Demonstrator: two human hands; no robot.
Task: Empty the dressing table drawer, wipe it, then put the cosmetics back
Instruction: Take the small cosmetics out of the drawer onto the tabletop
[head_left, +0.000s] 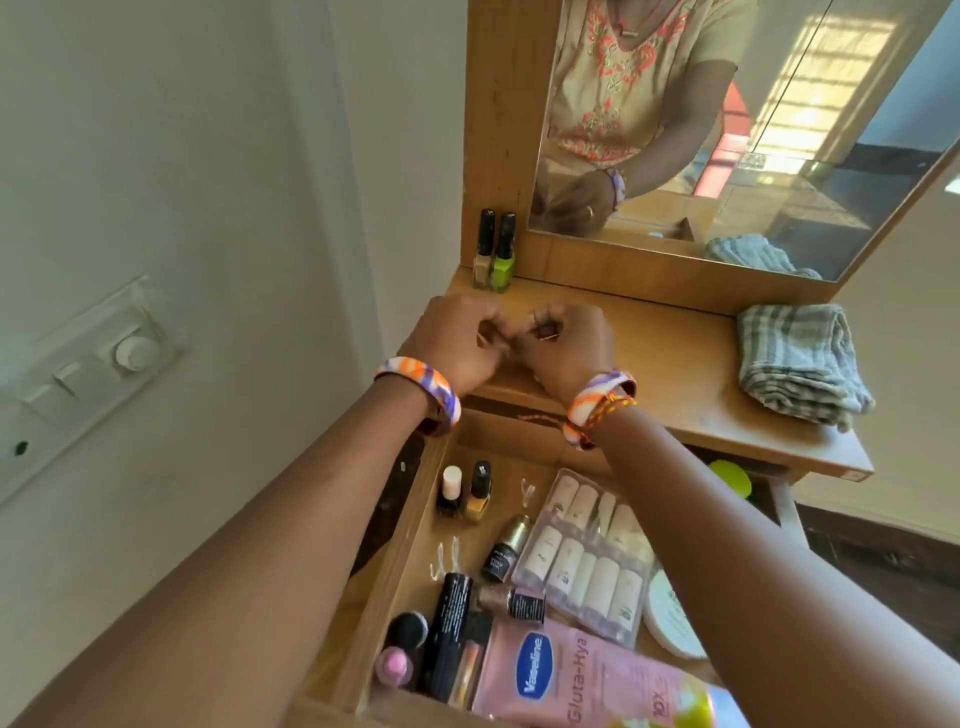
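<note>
1. Left hand (457, 340) and right hand (563, 345) meet above the bench (670, 374), fingers curled inward, fingertips of the two nearly touching.
2. Something small and thin is pinched between them; a short pale sliver shows at the left hand, a dark bit at the right. Too small to name, and which hand actually carries it cannot be told.
3. Open drawer (395, 545) lies below both wrists, nearer the person than the hands, still full.
4. Under the left forearm: two small nail polish bottles (465, 491) standing upright, well apart from the hand.
5. Under the right forearm: a clear pack of pale tubes (587, 551), lying flat; a white round jar (670, 618) just beside it.
6. Nearest the person: a pink Vaseline bottle (587, 680) lying on its side, a black tube (447, 634) touching its left edge.
7. Beyond the left hand, against the mirror frame: two upright polish bottles, one beige, one green (503, 254).
8. Right of the right hand, well apart on the bench: a folded checked cloth (800, 358).
9. Mirror (727, 130) behind shows the hands together.
</note>
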